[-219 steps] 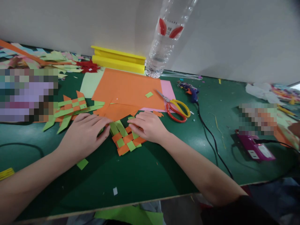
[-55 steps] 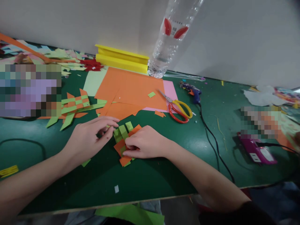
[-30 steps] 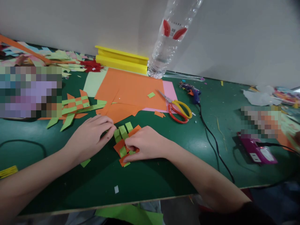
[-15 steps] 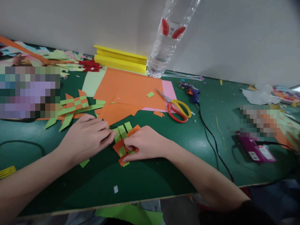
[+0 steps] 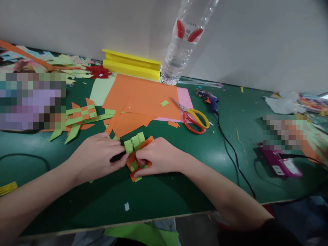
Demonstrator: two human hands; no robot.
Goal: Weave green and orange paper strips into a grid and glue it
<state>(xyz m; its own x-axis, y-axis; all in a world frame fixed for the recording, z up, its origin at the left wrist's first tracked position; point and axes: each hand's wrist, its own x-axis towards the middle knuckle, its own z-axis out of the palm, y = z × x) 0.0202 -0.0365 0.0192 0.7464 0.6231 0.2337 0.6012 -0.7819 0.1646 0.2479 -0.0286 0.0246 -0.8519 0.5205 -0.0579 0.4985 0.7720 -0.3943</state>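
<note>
A small weave of green and orange paper strips (image 5: 134, 165) lies on the green table, its green ends pointing away from me. My right hand (image 5: 159, 155) is closed on the weave's right side, thumb and curled fingers pinching it. At its left edge my left hand (image 5: 105, 155) has its fingers and thumb closed on the weave, hiding part of that edge. Farther left rests a woven paper fish (image 5: 81, 114) in the same two colours. Behind the hands are orange paper sheets (image 5: 146, 97), with scissors (image 5: 193, 118) lying at their right edge.
A clear plastic bottle (image 5: 176, 54) stands by the wall beside folded yellow paper (image 5: 132, 65). The glue gun (image 5: 208, 99) trails a black cord toward the front edge. At right sits a purple power strip (image 5: 280, 162). Paper scraps (image 5: 61, 61) pile up at the back left.
My left hand has shifted slightly right and down onto the weave's left edge. The green strip ends now stand more upright and curled. My right hand has stayed in place.
</note>
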